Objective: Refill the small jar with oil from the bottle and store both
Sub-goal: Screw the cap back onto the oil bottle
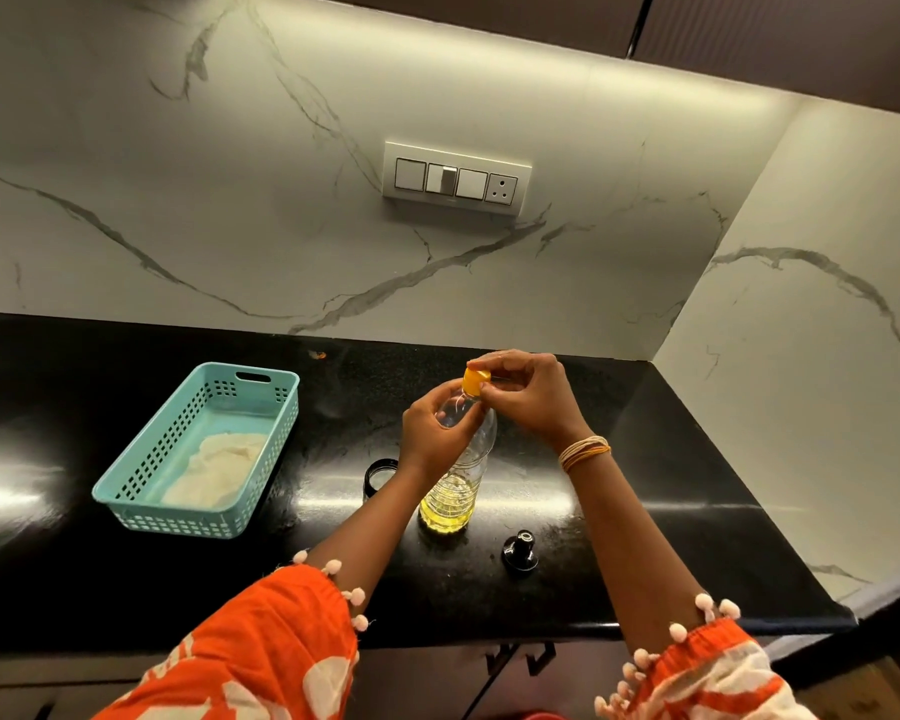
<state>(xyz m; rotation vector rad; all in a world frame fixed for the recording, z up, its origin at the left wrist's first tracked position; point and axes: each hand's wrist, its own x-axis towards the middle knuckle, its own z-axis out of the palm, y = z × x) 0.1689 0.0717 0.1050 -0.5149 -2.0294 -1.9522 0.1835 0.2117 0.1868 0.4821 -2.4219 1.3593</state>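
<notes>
A clear plastic bottle (pixel 458 491) with a little yellow oil at its bottom stands upright on the black counter (pixel 645 459). My left hand (pixel 432 433) grips its upper body near the neck. My right hand (pixel 528 392) pinches the yellow cap (pixel 475 381) on top of the bottle. The small jar (pixel 379 472) with a dark rim stands open just left of the bottle, partly hidden by my left forearm. Its black lid (pixel 520 550) lies on the counter to the right of the bottle, near the front edge.
A light blue perforated basket (pixel 141 491) with a pale cloth inside sits at the left on the counter. The marble wall behind holds a switch panel (pixel 455 179). A side wall closes off the counter on the right.
</notes>
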